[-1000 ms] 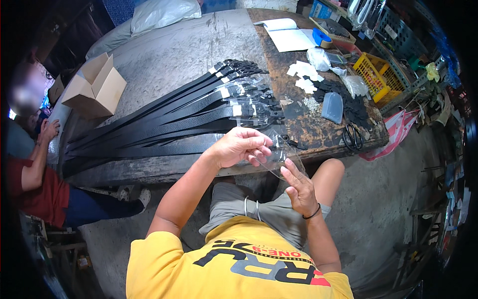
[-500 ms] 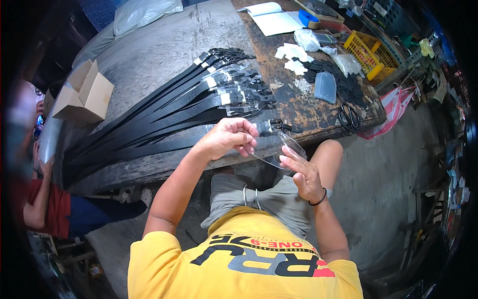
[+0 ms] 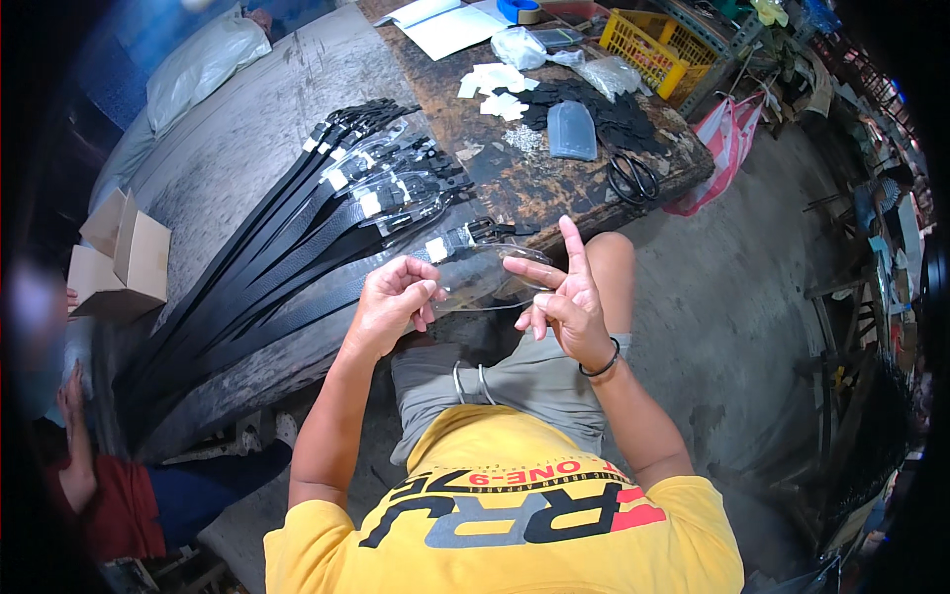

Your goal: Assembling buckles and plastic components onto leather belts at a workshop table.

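Observation:
My left hand (image 3: 396, 300) is closed, its thumb and fingers pinching one end of a clear rounded plastic piece (image 3: 483, 277). My right hand (image 3: 569, 305) is at the other end of the plastic, its fingers spread and the index finger stretched out away from me; some fingertips lie at the plastic's edge. Just beyond the plastic lies the nearest black belt (image 3: 332, 294), with a white tag (image 3: 436, 249) and a dark buckle (image 3: 485, 230). More black belts (image 3: 267, 223) fan out to the left, several with clear plastic and white tags near their buckles.
On the table's right part are black scissors (image 3: 632, 179), a stack of clear plastic pieces (image 3: 572, 131), white tags (image 3: 495, 81), black pieces (image 3: 614, 117) and a yellow basket (image 3: 643, 42). An opened carton (image 3: 124, 259) stands at left, near another person's arm (image 3: 77, 436).
My view has shifted, so the table appears further left. The plastic now lies flatter between my hands, and my right hand's fingers have spread, the index finger stretching out.

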`<state>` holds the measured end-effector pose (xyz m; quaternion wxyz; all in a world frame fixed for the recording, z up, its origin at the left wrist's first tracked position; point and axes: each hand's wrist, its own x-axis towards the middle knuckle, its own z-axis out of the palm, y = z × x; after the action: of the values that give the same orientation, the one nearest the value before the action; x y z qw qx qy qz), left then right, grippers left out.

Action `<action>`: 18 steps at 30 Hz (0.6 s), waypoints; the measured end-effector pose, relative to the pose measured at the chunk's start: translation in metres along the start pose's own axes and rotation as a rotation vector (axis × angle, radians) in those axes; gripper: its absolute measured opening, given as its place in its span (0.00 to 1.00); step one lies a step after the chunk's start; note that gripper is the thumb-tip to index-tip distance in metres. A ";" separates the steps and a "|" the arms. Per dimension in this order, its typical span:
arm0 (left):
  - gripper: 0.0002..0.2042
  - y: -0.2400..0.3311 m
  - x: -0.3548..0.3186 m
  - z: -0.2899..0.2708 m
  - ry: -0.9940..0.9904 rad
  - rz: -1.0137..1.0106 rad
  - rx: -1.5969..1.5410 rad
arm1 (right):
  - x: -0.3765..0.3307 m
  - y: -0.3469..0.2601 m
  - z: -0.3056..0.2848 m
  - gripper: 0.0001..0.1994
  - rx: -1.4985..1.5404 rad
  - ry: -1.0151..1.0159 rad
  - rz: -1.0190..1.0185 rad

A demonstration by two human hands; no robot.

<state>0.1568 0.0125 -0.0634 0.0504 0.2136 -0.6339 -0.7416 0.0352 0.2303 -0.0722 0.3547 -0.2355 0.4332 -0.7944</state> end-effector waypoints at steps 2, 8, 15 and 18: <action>0.05 -0.003 -0.001 0.000 -0.010 0.001 -0.041 | 0.001 -0.002 0.000 0.46 -0.015 -0.005 0.014; 0.07 -0.010 -0.004 0.001 -0.087 -0.066 -0.133 | 0.004 -0.009 -0.005 0.45 -0.300 0.011 0.042; 0.09 -0.025 -0.005 0.007 -0.122 -0.136 -0.231 | 0.011 -0.017 -0.009 0.44 -0.509 0.001 0.042; 0.10 -0.030 -0.007 0.009 -0.121 -0.174 -0.329 | 0.013 -0.019 -0.005 0.44 -0.549 -0.006 0.019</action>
<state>0.1657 0.0287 -0.0890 -0.0178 0.2115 -0.4852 -0.8482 0.0166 0.2300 -0.0574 0.2864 -0.3209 0.6334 -0.6433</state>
